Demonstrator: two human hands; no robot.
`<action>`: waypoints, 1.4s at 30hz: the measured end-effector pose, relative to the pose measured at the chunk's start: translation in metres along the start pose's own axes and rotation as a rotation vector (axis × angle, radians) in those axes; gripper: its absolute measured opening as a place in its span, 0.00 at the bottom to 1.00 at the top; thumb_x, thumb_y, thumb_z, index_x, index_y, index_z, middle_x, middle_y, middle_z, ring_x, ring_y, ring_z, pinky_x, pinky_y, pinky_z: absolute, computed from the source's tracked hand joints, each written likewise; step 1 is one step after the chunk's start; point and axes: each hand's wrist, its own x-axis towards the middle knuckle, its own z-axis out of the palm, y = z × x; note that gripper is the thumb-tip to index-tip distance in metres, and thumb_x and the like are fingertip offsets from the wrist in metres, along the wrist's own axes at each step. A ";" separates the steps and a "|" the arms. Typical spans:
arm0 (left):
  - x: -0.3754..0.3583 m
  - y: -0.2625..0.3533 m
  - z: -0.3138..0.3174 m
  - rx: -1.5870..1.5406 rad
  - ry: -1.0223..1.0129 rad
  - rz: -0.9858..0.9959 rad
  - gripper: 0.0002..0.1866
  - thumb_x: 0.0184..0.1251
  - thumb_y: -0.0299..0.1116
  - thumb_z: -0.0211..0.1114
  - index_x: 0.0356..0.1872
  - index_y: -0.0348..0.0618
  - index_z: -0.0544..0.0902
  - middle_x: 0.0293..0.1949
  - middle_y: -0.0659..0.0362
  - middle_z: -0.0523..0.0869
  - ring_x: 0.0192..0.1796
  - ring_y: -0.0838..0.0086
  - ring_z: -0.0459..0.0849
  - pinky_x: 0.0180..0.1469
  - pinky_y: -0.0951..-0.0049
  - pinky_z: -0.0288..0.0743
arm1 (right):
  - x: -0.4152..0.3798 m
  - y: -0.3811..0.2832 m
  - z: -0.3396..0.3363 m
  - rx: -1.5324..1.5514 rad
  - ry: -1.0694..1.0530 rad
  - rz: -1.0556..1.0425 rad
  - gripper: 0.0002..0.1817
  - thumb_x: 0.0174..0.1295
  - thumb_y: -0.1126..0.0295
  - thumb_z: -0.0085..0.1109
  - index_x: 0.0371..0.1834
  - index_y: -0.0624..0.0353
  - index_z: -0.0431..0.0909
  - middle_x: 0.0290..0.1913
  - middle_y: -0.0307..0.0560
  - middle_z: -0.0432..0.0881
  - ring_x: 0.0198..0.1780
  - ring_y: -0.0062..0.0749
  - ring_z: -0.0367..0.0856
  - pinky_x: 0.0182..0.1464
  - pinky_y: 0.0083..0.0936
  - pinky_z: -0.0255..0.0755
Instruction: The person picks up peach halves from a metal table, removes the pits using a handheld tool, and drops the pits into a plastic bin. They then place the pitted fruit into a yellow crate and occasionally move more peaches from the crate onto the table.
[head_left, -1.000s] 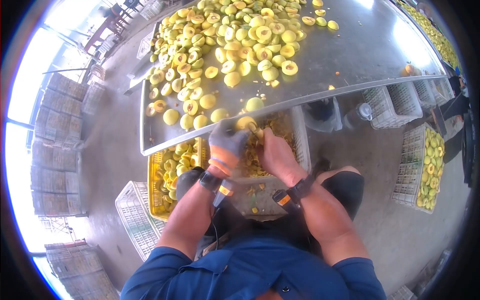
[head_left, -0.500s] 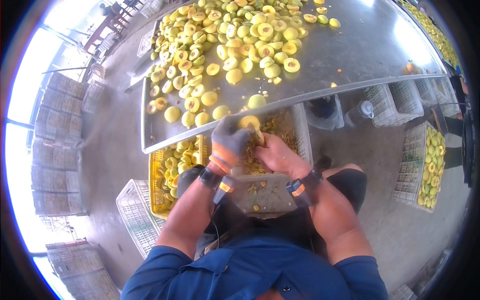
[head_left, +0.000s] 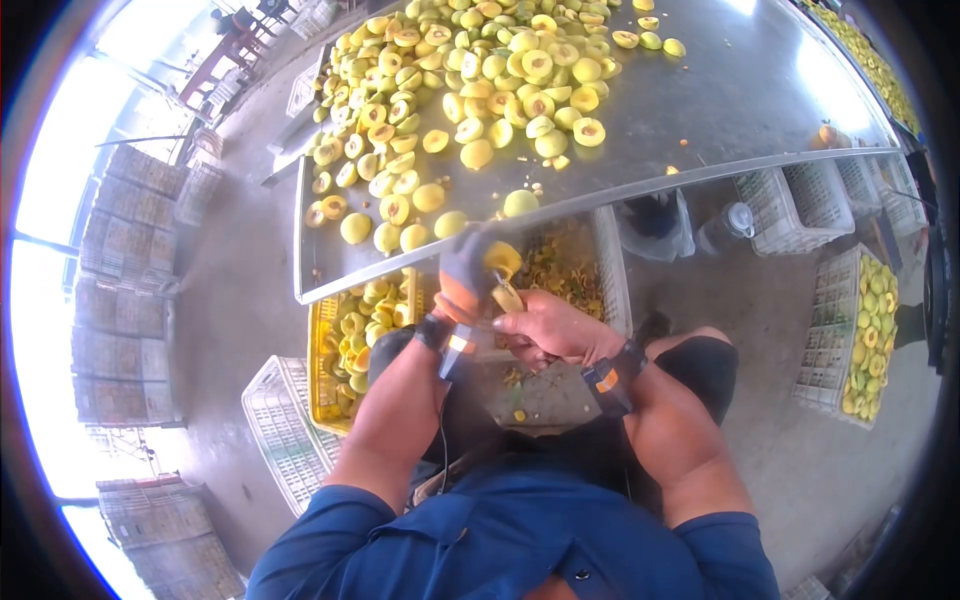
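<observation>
My left hand (head_left: 463,278), in a grey and orange glove, is closed around a yellow peach half (head_left: 503,260) just below the table edge. A small tool with a short tan handle (head_left: 508,297) is in my bare right hand (head_left: 560,325), its metal end against or close to the fruit. Motion blur hides the exact shape of that end. Both hands are above a pale crate (head_left: 612,270) holding peels and scraps (head_left: 565,270). Left of them, a yellow crate (head_left: 320,375) contains cut peach pieces (head_left: 365,325).
A metal table (head_left: 700,110) with a raised rim carries a heap of halved peaches (head_left: 480,75). White crates (head_left: 285,420) lie at my left, and another crate of fruit (head_left: 865,335) stands at the right. A clear jug (head_left: 738,220) and a plastic bag (head_left: 665,230) sit under the table.
My right hand has turned and dropped slightly, so the tan handle shows more. The left hand has tilted with the peach half. The whole view has shifted slightly right.
</observation>
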 end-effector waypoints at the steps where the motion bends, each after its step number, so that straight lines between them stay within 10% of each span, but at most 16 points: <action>1: 0.005 -0.002 -0.004 0.032 0.095 -0.029 0.25 0.58 0.23 0.74 0.60 0.39 0.87 0.53 0.48 0.92 0.53 0.50 0.91 0.57 0.56 0.85 | -0.002 -0.001 0.000 -0.011 0.014 -0.019 0.07 0.83 0.68 0.54 0.46 0.59 0.76 0.23 0.36 0.73 0.18 0.22 0.70 0.22 0.28 0.67; 7: -0.027 -0.052 -0.074 0.278 0.273 -0.237 0.15 0.71 0.26 0.69 0.56 0.40 0.90 0.54 0.48 0.92 0.54 0.55 0.91 0.58 0.61 0.85 | -0.005 0.005 -0.004 -0.329 0.297 -0.060 0.11 0.78 0.68 0.58 0.34 0.57 0.75 0.21 0.36 0.72 0.18 0.23 0.71 0.21 0.28 0.65; 8: -0.028 -0.035 -0.092 -0.493 0.478 -0.678 0.10 0.74 0.28 0.68 0.51 0.37 0.91 0.47 0.53 0.93 0.49 0.65 0.91 0.55 0.66 0.84 | 0.002 0.019 -0.012 -0.261 0.334 -0.048 0.12 0.78 0.68 0.58 0.33 0.57 0.75 0.20 0.37 0.72 0.18 0.23 0.72 0.21 0.29 0.65; 10: -0.049 -0.025 -0.123 -0.566 0.660 -0.840 0.11 0.79 0.31 0.68 0.44 0.33 0.92 0.40 0.56 0.93 0.38 0.75 0.87 0.44 0.75 0.80 | 0.005 0.026 -0.014 -0.212 0.360 -0.046 0.13 0.77 0.67 0.60 0.31 0.58 0.75 0.20 0.38 0.73 0.17 0.24 0.72 0.21 0.29 0.66; 14: -0.093 -0.061 -0.171 0.307 0.298 -1.082 0.16 0.75 0.36 0.74 0.55 0.33 0.91 0.46 0.55 0.95 0.45 0.73 0.91 0.53 0.71 0.85 | -0.007 0.012 0.002 -0.268 0.429 -0.131 0.13 0.75 0.66 0.61 0.32 0.60 0.75 0.22 0.39 0.74 0.17 0.24 0.72 0.20 0.29 0.66; 18: -0.058 -0.092 -0.126 0.238 0.359 -0.635 0.19 0.69 0.35 0.79 0.56 0.37 0.91 0.50 0.52 0.95 0.53 0.69 0.93 0.61 0.70 0.83 | 0.006 0.025 -0.011 -0.469 0.524 -0.313 0.12 0.73 0.65 0.62 0.38 0.65 0.79 0.26 0.44 0.80 0.22 0.30 0.78 0.26 0.34 0.72; 21: 0.021 -0.055 -0.062 0.169 0.125 -0.478 0.20 0.68 0.40 0.80 0.56 0.41 0.92 0.52 0.50 0.95 0.55 0.64 0.93 0.61 0.67 0.84 | 0.002 0.019 -0.012 -0.578 0.570 -0.305 0.19 0.69 0.63 0.61 0.52 0.71 0.82 0.45 0.68 0.90 0.53 0.64 0.89 0.57 0.48 0.79; 28: 0.142 -0.006 0.046 0.371 -0.551 -0.446 0.33 0.62 0.62 0.77 0.56 0.44 0.93 0.54 0.43 0.94 0.58 0.49 0.91 0.64 0.58 0.83 | -0.001 0.002 -0.011 -0.494 0.646 -0.331 0.17 0.70 0.66 0.61 0.54 0.69 0.82 0.48 0.67 0.89 0.53 0.62 0.88 0.57 0.46 0.79; 32: 0.126 -0.039 0.033 -0.170 -0.360 -0.643 0.21 0.67 0.45 0.78 0.53 0.41 0.93 0.54 0.49 0.94 0.52 0.62 0.93 0.54 0.65 0.87 | -0.009 -0.013 -0.009 -0.454 0.666 -0.392 0.16 0.70 0.67 0.61 0.53 0.68 0.81 0.47 0.66 0.89 0.50 0.60 0.89 0.56 0.46 0.79; 33: 0.105 -0.073 0.024 -0.225 -0.365 -0.254 0.16 0.69 0.33 0.75 0.54 0.36 0.91 0.57 0.54 0.93 0.49 0.68 0.92 0.51 0.71 0.87 | -0.009 -0.016 -0.009 -0.455 0.664 -0.422 0.16 0.71 0.67 0.61 0.53 0.68 0.81 0.47 0.66 0.89 0.50 0.60 0.89 0.56 0.46 0.79; 35: 0.084 -0.058 0.008 -0.399 -0.194 -0.321 0.17 0.68 0.27 0.74 0.57 0.35 0.89 0.59 0.55 0.92 0.49 0.68 0.92 0.52 0.71 0.86 | -0.007 -0.017 -0.012 -0.472 0.668 -0.399 0.16 0.71 0.67 0.62 0.53 0.69 0.81 0.47 0.65 0.89 0.50 0.59 0.89 0.55 0.46 0.79; 42: 0.047 0.011 -0.022 0.061 -0.141 -0.085 0.29 0.53 0.22 0.78 0.61 0.44 0.88 0.55 0.52 0.92 0.53 0.60 0.92 0.57 0.65 0.85 | -0.009 -0.020 -0.005 -0.728 0.699 -0.431 0.16 0.71 0.68 0.60 0.53 0.72 0.77 0.45 0.77 0.87 0.52 0.74 0.86 0.54 0.54 0.78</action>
